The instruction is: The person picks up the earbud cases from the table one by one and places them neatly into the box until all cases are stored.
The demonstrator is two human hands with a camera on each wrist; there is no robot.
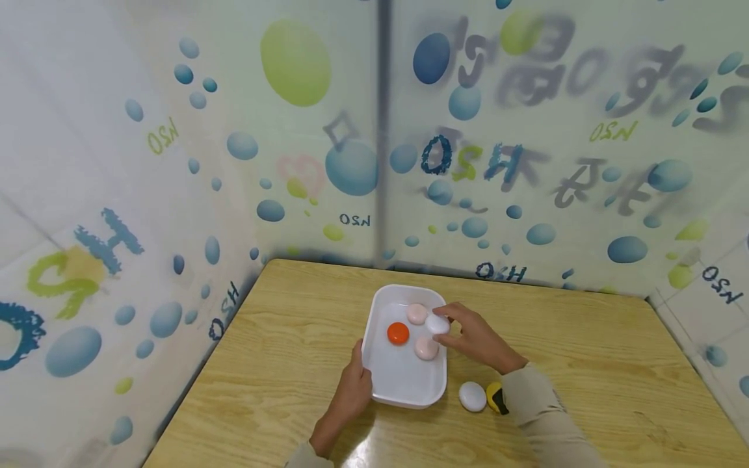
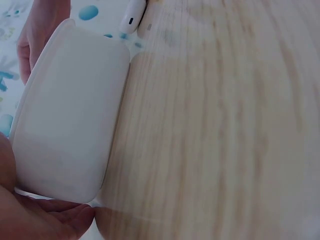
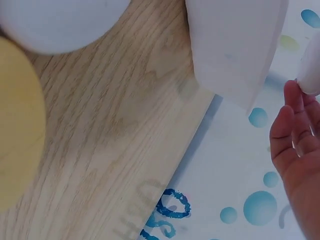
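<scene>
A white rectangular tray [image 1: 404,383] stands on the table. My left hand [image 1: 351,390] grips its left side, with the thumb at the rim; in the left wrist view the fingers [image 2: 75,220] reach under the tray's edge. Over the tray's right rim, my right hand [image 1: 476,335] pinches a smooth, white, rounded disc [image 1: 437,324] between thumb and fingers. That disc [image 3: 312,70] shows only in part in the right wrist view. Inside the tray lie an orange-red disc [image 1: 398,333], a pale pink disc [image 1: 417,314] and a second pale pink disc [image 1: 426,348].
Right of the tray, a white disc [image 1: 472,396] lies on the wooden table [image 1: 281,338]. Beside it is a yellow-and-black round thing [image 1: 497,398], partly hidden by the right sleeve. Patterned curtains [image 1: 351,240] hang behind the table and at its sides.
</scene>
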